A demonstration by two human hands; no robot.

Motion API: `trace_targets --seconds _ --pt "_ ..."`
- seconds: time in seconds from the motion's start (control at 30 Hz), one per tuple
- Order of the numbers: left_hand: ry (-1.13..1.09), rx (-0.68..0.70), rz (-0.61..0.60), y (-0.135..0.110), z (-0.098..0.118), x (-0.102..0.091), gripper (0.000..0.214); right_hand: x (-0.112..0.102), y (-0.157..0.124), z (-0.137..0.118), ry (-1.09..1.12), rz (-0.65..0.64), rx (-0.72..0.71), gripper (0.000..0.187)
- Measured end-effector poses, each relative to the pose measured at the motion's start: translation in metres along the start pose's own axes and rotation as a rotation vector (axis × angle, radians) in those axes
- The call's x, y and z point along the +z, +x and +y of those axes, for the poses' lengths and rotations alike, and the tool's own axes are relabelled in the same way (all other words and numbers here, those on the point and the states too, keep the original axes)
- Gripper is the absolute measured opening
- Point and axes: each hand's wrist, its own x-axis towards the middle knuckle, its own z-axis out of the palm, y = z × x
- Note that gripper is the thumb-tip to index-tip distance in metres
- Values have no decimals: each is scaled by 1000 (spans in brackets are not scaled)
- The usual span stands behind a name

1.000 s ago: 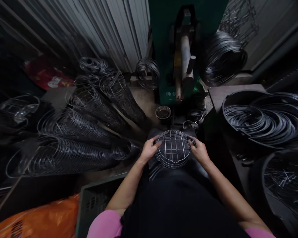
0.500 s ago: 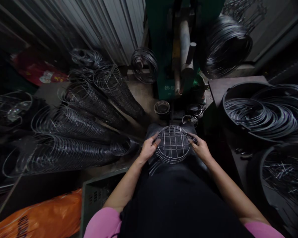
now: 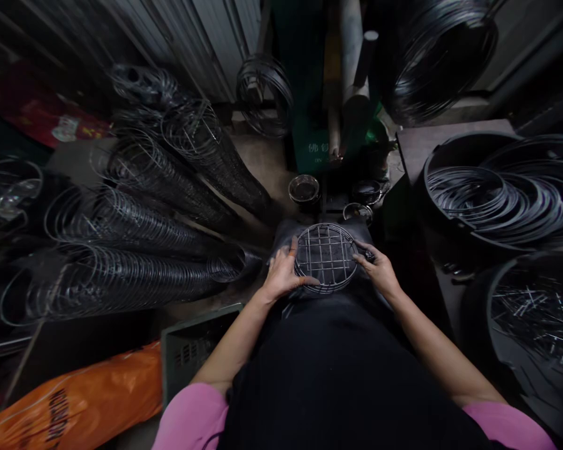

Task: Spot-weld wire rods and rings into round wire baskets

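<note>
A small stack of round wire grids (image 3: 327, 256) rests on my lap, over a black apron (image 3: 338, 369). My left hand (image 3: 283, 273) grips the stack's left edge, thumb curled under its near rim and fingers along the side. My right hand (image 3: 379, 270) pinches the right edge of the stack with fingers closed. A green machine (image 3: 319, 125) with a metal arm stands straight ahead, beyond the grids.
Long rows of stacked wire rings (image 3: 136, 250) lie on the floor at left. Black tubs (image 3: 502, 194) with wire hoops and short rods sit at right. A grey crate (image 3: 192, 350) and an orange bag (image 3: 75, 400) lie near my left side. Small round tins (image 3: 304, 188) stand before the machine.
The view has tilted so everything sits higher in frame. My left hand shifted down the stack's edge, its thumb now hooked under the near rim. My right hand keeps its grip.
</note>
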Motion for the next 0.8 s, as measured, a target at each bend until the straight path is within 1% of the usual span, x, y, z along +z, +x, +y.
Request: trace_targets --seconds 0.03,0.1,0.17,0.2,0.23,0.3,0.37,0.43,0.47,0.5,0.53,0.6,0.67,0.73,0.8 --pt "-14 -8 -6 0 0 1 126 -1 0 0 23 -3 24 41" --pt "-61 -8 -19 -2 -1 2 125 -5 5 -1 91 -33 127 42" --pt "-132 11 -24 -1 -4 1 123 -12 17 0 204 -53 236 42" --pt "-179 19 -18 0 -7 -2 121 -15 25 1 268 -40 249 41" --pt "-234 24 -3 3 -8 -5 117 -18 35 3 323 2 221 39" --pt "-352 18 46 13 -11 -17 104 -19 56 10 345 121 75 37" --pt "-459 -3 95 32 -8 -33 89 -15 72 21 229 206 -60 37" --pt "-508 -36 102 58 0 -48 77 -8 82 33 80 205 -104 38" --pt "-510 -51 79 73 6 -54 73 -4 85 39 48 188 -100 37" --pt "-503 -61 36 89 13 -59 70 -2 87 43 64 182 -85 36" --pt "-490 -69 -33 105 21 -61 67 -2 89 46 129 187 -62 34" --pt "-465 -111 -240 134 35 -60 62 -5 92 49 365 221 15 29" --pt "-405 -189 -461 158 47 -53 60 -13 94 47 615 252 130 24" --pt "-328 -229 -644 172 55 -44 56 -22 94 45 782 259 246 19" --pt "-276 -203 -789 178 57 -39 48 -30 91 44 863 240 321 15"
